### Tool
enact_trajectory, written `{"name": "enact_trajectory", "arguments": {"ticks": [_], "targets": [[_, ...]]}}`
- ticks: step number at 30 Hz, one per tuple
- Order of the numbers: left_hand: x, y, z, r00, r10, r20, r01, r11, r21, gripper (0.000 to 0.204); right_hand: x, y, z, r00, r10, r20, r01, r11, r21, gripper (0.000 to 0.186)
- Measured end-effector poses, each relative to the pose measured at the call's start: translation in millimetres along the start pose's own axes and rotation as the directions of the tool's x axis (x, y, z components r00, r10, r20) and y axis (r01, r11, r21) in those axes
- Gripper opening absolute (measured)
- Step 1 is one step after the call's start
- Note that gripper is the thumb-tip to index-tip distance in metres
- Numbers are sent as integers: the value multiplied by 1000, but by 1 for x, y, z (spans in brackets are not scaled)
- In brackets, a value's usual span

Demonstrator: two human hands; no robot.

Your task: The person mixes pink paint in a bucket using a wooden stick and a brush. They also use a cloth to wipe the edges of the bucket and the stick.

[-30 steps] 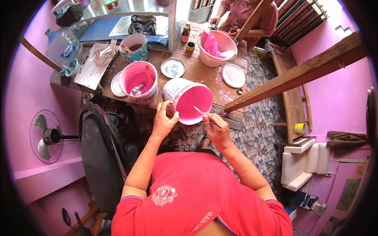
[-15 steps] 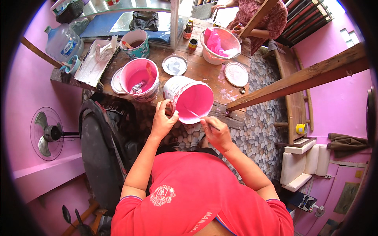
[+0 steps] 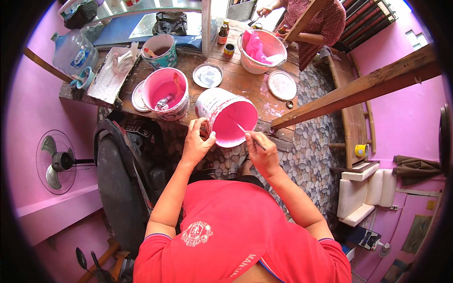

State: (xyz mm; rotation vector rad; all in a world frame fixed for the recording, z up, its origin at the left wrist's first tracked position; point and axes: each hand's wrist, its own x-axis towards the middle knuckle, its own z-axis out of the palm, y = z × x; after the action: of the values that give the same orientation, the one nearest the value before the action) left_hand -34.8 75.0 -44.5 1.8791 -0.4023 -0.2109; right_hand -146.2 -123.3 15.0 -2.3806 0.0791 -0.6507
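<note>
A white bucket (image 3: 207, 103), its inside coated with pink paint, lies tilted toward me at the table's near edge. My left hand (image 3: 196, 144) grips its lower left rim, thumb and fingers bent around the edge. In my right hand (image 3: 262, 153) is a thin stick (image 3: 242, 129), held near the bucket's right rim. The stick's far end reaches into the bucket against the pink inner wall; whether it carries a brush or blade is too small to tell. Left of it stands a second bucket (image 3: 147, 89) of pink paint, with a wooden stirrer (image 3: 177, 84) inside.
Paint-smeared lids (image 3: 207, 75) lie on the wooden table (image 3: 250, 82). A teal bucket (image 3: 163, 59), a white tray (image 3: 111, 78) and a pale bucket (image 3: 257, 63) with pink plastic stand farther back. A wooden post (image 3: 354, 89) slants at right. Another person (image 3: 318, 28) stands beyond the table.
My right hand has shifted slightly right, and the stick's far end has moved up and right inside the bucket. My left hand keeps its grip on the rim.
</note>
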Motion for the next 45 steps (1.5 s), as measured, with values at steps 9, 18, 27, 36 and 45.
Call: {"name": "enact_trajectory", "arguments": {"ticks": [9,18,27,36,45], "targets": [[-3,-11,0,999,35,20,-36,997,61,52,4,0,-4,999,-35,-16,36,999,39,8],[-5,-9,0,1000,-2,-4,2,1000,-6,50,-3,-2,3,998,54,12,-55,989,134,15],[-7,-13,-1,1000,-10,-11,10,1000,-28,50,-6,-6,7,998,-45,40,38,987,154,8],[-6,-13,-3,1000,-20,-17,19,998,-55,50,-6,-10,8,999,-33,26,30,994,107,9],[-7,-8,-4,1000,-20,-13,20,999,-33,51,-4,-12,8,998,-3,58,-3,995,101,9]]}}
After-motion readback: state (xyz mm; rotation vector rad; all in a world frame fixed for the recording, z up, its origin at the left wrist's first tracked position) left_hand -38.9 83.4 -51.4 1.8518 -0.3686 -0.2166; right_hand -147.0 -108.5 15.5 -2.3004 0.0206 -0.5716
